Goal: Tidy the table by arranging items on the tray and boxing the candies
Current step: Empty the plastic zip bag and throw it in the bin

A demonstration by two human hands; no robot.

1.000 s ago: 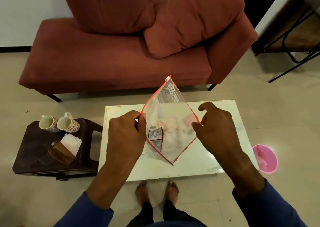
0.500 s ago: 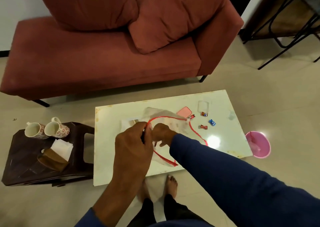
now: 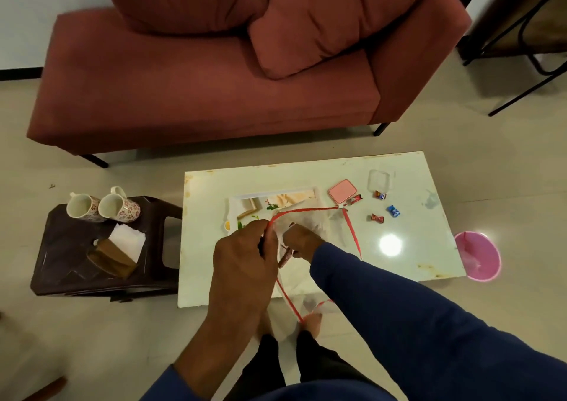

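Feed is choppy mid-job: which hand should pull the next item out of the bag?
Probably the right hand: it is already inside the clear bag, while the left hand pinches its red rim open.

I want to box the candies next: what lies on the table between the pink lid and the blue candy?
In the head view, a red-and-white candy lies just beside the pink lid; past it toward the blue candy, the table is bare.
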